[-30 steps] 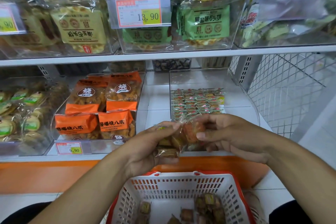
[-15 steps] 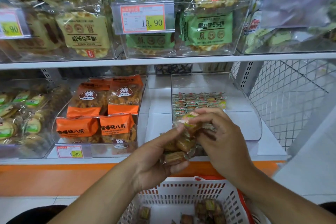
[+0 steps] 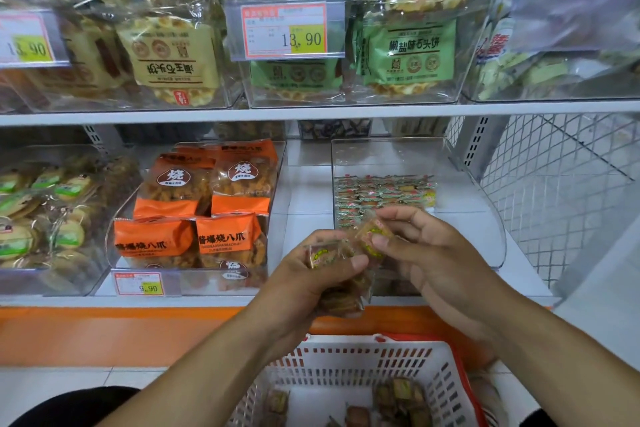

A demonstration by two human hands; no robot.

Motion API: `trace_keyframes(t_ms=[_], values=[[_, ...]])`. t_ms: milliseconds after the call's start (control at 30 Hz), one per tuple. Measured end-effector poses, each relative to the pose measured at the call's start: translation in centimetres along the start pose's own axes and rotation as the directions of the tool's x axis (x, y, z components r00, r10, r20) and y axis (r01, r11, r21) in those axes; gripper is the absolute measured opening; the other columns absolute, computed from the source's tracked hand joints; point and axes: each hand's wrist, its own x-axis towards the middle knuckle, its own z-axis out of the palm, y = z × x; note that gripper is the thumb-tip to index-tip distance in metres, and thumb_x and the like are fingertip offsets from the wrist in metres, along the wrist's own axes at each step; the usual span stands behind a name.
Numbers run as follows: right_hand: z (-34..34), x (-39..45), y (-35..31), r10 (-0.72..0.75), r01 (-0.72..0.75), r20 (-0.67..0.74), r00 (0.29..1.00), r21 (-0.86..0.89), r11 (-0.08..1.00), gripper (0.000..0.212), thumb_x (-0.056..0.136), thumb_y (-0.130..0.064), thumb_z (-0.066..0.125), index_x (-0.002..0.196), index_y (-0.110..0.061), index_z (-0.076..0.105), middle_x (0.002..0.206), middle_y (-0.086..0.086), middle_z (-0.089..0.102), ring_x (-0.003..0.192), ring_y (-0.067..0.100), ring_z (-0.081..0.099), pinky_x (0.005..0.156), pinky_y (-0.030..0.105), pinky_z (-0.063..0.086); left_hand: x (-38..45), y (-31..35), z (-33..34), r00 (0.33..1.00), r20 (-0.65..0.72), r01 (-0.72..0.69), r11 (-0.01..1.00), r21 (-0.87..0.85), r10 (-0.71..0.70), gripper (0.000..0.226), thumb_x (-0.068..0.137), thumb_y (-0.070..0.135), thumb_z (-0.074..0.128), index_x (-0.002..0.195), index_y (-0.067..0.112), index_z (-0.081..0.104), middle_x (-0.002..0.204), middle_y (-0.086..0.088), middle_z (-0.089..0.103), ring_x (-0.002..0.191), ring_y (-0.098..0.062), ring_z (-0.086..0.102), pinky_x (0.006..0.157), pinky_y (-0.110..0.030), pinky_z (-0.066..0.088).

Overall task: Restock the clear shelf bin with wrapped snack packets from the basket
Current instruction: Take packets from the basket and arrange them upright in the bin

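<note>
Basket (image 3: 349, 362), white with red rim, nearest the camera at bottom centre; a few brown wrapped packets (image 3: 398, 395) lie on its floor. Just above the basket, left hand (image 3: 311, 274) curls around a stack of wrapped snack packets (image 3: 341, 291), thumb pressed on top. Right hand (image 3: 429, 253), beside it above the basket's right half, pinches a single packet (image 3: 372, 236) between thumb and forefinger (other fingers loosely bent); that packet touches the stack's top. Beyond the basket, clear shelf bin (image 3: 485, 204) on the lower shelf, one row of small packets (image 3: 384, 192) across its middle. Beyond and left of the basket, orange snack bags (image 3: 207, 204) in a neighbouring bin. Farthest from the basket, upper shelf: green bags (image 3: 408, 52), price tag (image 3: 284, 31) reading 13.90.
</note>
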Motion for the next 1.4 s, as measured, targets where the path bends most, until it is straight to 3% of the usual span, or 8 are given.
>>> trace_keyframes(t_ms=[200, 567, 700, 800, 967, 1100, 1300, 1400], values=[[-0.6, 0.4, -0.5, 0.028, -0.020, -0.044, 0.999, 0.174, 0.985, 0.046, 0.079, -0.009, 0.066, 0.125, -0.010, 0.062, 0.117, 0.016, 0.073, 0.104, 0.023, 0.072, 0.080, 0.033, 0.062, 0.2, -0.3, 0.0, 1.000, -0.013, -0.015, 1.000, -0.015, 0.015, 0.027, 0.074, 0.022, 0.079, 0.101, 0.025, 0.075, 0.096, -0.014, 0.074, 0.075, -0.022, 0.071, 0.057, -0.035, 0.060], [-0.6, -0.5, -1.2, 0.220, -0.215, 0.071, 0.973, -0.070, 0.974, 0.030, 0.097, -0.013, 0.060, 0.126, -0.008, 0.068, 0.118, 0.013, 0.073, 0.108, 0.026, 0.071, 0.082, 0.030, 0.058, 0.9, -1.4, 0.2, 0.996, -0.041, -0.077, 0.995, 0.065, 0.080, 0.043, 0.064, 0.011, 0.090, 0.102, 0.023, 0.073, 0.091, -0.018, 0.073, 0.071, -0.029, 0.071, 0.059, -0.036, 0.060], [-0.9, -0.1, -1.8, 0.210, -0.211, 0.016, 0.977, 0.053, 0.976, 0.032, 0.090, -0.006, 0.062, 0.121, -0.006, 0.069, 0.112, 0.010, 0.075, 0.100, 0.021, 0.068, 0.085, 0.034, 0.060, 1.3, -1.2, 0.3, 0.998, 0.009, -0.057, 0.998, -0.010, 0.057, 0.059, 0.064, -0.004, 0.084, 0.117, 0.016, 0.067, 0.094, -0.019, 0.072, 0.074, -0.033, 0.072, 0.063, -0.038, 0.060], [-1.6, 0.2, -2.6, 0.216, -0.216, 0.013, 0.976, 0.129, 0.968, 0.047, 0.079, -0.007, 0.065, 0.126, -0.011, 0.068, 0.117, 0.012, 0.072, 0.105, 0.024, 0.065, 0.095, 0.040, 0.052, 1.8, -0.7, 0.4, 0.998, 0.014, -0.064, 0.997, -0.052, 0.064, 0.051, 0.065, -0.006, 0.081, 0.108, 0.019, 0.072, 0.098, -0.018, 0.073, 0.078, -0.031, 0.073, 0.063, -0.037, 0.060], [-3.4, -0.2, -4.6, 0.187, -0.178, 0.173, 0.967, -0.064, 0.982, 0.046, 0.077, 0.001, 0.062, 0.120, -0.013, 0.074, 0.115, 0.008, 0.074, 0.100, 0.018, 0.071, 0.079, 0.029, 0.059, 2.1, 0.4, 0.0, 0.998, 0.052, -0.031, 0.999, -0.034, 0.032, 0.055, 0.069, -0.004, 0.078, 0.119, 0.017, 0.066, 0.106, -0.018, 0.074, 0.082, -0.030, 0.074, 0.062, -0.036, 0.060], [-3.6, -0.6, -4.8, 0.221, -0.190, 0.259, 0.940, -0.140, 0.972, 0.052, 0.075, 0.011, 0.059, 0.124, -0.005, 0.069, 0.127, 0.013, 0.069, 0.118, 0.024, 0.067, 0.086, 0.026, 0.058, 1.9, 0.7, -0.2, 0.990, 0.136, 0.020, 0.999, 0.039, -0.025, 0.052, 0.075, 0.003, 0.079, 0.123, 0.018, 0.067, 0.109, -0.016, 0.073, 0.082, -0.026, 0.073, 0.061, -0.034, 0.061], [-2.6, -0.3, -4.0, 0.266, -0.275, 0.124, 0.956, 0.065, 0.959, 0.054, 0.080, 0.013, 0.054, 0.131, -0.004, 0.062, 0.126, 0.025, 0.067, 0.115, 0.034, 0.067, 0.089, 0.038, 0.060, 2.0, 0.4, -0.1, 0.995, 0.070, -0.059, 0.994, -0.088, 0.065, 0.041, 0.081, 0.030, 0.075, 0.120, 0.018, 0.070, 0.118, -0.016, 0.072, 0.097, -0.033, 0.072, 0.073, -0.046, 0.061], [-1.7, -0.3, -3.0, 0.292, -0.297, 0.050, 0.955, 0.169, 0.940, 0.054, 0.077, 0.006, 0.059, 0.130, -0.001, 0.061, 0.129, 0.024, 0.065, 0.108, 0.028, 0.066, 0.091, 0.038, 0.058, 2.3, 0.4, -0.3, 0.994, -0.002, -0.110, 0.982, -0.156, 0.111, 0.029, 0.087, 0.023, 0.063, 0.114, 0.020, 0.073, 0.113, -0.015, 0.073, 0.094, -0.032, 0.072, 0.069, -0.046, 0.061]])
